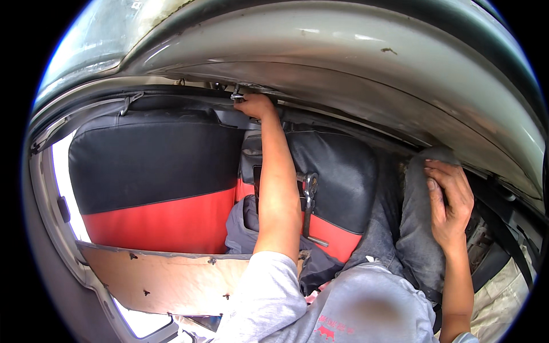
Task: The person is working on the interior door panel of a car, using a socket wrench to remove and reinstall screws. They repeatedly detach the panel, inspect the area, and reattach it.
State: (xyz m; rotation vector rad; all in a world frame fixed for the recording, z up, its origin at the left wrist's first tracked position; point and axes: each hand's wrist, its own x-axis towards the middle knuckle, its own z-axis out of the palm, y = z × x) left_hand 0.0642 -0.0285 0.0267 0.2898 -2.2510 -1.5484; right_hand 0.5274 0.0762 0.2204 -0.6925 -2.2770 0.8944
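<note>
My left hand [256, 106] reaches up to the metal edge above the seat backs, closed round a small silver metal piece [237, 95]; whether it is a tool or a fixed fitting I cannot tell. My right hand [450, 201] rests on my bent grey-trousered knee [419, 220], fingers apart and slightly curved, holding nothing. A metal ratchet wrench [310, 194] with a bent bar lies against the black-and-red seat back [337, 160], beside my left forearm. A dark grey cloth [240, 226] lies under that forearm, partly hidden.
Another black-and-red seat back [151, 160] stands at the left. Below it lies a tan trim panel [160, 280] with dark clips. A pale curved body panel [366, 51] spans low overhead. A black strap [502, 220] and pale fabric [503, 291] are at the right.
</note>
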